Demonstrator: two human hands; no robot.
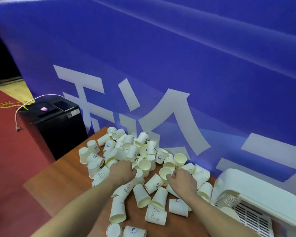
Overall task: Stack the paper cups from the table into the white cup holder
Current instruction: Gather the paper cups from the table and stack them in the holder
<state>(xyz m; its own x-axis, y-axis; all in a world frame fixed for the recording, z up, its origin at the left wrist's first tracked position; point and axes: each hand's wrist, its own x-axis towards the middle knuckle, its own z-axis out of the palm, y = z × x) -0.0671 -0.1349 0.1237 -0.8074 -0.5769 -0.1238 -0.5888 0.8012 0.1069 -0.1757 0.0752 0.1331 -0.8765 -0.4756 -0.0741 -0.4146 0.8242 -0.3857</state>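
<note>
A big heap of white paper cups [126, 151] lies scattered across the brown table [58, 182], some upright, most on their sides. My left hand [122, 171] reaches into the heap and its fingers curl round a cup [138, 174]. My right hand [183, 181] pinches the rim of an upright cup [164, 173]. The white cup holder [256, 199] lies at the right with a row of stacked cups [229, 200] inside it.
A blue banner with white characters [178, 74] stands right behind the table. A black box [56, 124] with a phone [62, 106] and white cable on top sits on the red floor at the left. The table's near left part is bare wood.
</note>
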